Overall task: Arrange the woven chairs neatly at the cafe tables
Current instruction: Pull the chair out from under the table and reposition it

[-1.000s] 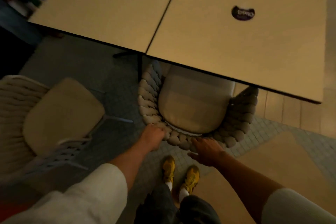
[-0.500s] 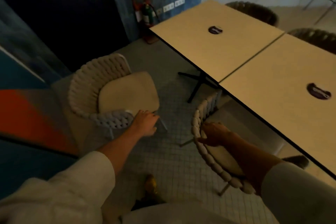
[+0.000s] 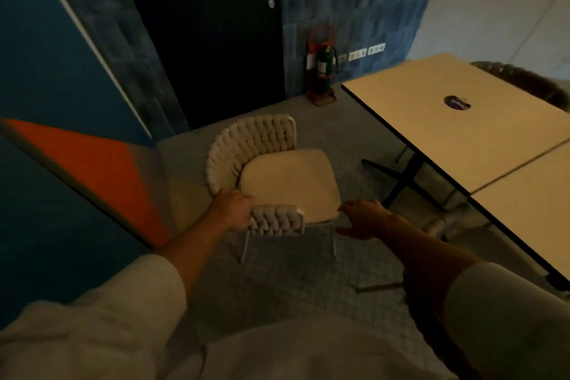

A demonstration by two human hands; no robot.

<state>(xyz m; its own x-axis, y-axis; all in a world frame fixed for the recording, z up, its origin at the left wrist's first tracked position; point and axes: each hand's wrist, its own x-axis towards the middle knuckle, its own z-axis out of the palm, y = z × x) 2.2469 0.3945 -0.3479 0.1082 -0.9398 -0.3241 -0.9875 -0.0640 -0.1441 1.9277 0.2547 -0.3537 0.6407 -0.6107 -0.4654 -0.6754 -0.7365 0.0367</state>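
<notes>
cream woven chair (image 3: 256, 145), tan tbl (image 3: 456, 136), orange/blue wall (image 3: 92, 163)

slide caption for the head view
Left hand grips the woven chair by its armrest; right hand open near the seat, beside the cafe table.

Upper right, a dark woven chair (image 3: 524, 80) is mostly hidden behind the far table (image 3: 431, 126) and cut by the frame edge. The table's round sticker (image 3: 457, 102) is too blurred to read.

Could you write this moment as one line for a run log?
phase: grasp | left hand: grips armrest of woven chair | right hand: open beside seat corner | chair: apart from table, not tucked in
</notes>
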